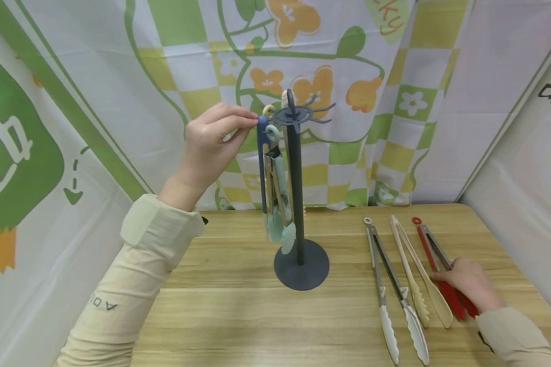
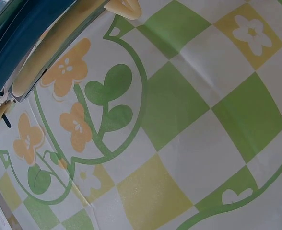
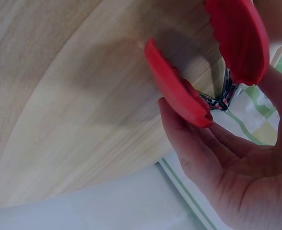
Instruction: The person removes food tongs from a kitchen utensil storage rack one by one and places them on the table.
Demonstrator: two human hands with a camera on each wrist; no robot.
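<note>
A black stand [image 1: 297,193] with hooks round its top bears several hanging tongs. My left hand [image 1: 218,135] is up at its left side, thumb and fingertips pinching the top of the blue tongs [image 1: 263,168]. Right beside these hang mint-green tongs [image 1: 282,204]; cream tongs [image 2: 50,57] show behind the blue ones in the left wrist view. Low at the right of the table, my right hand [image 1: 473,283] holds the red tongs [image 3: 177,88] across their two arms, thumb on one side and fingers on the other. The red heads stand apart.
White-tipped metal tongs [image 1: 395,295] and cream tongs [image 1: 422,275] lie spread on the wooden table [image 1: 220,311], left of the red ones. The stand's round base [image 1: 301,278] rests mid-table. A patterned curtain [image 1: 349,168] hangs behind the table's back edge, with a white wall at right.
</note>
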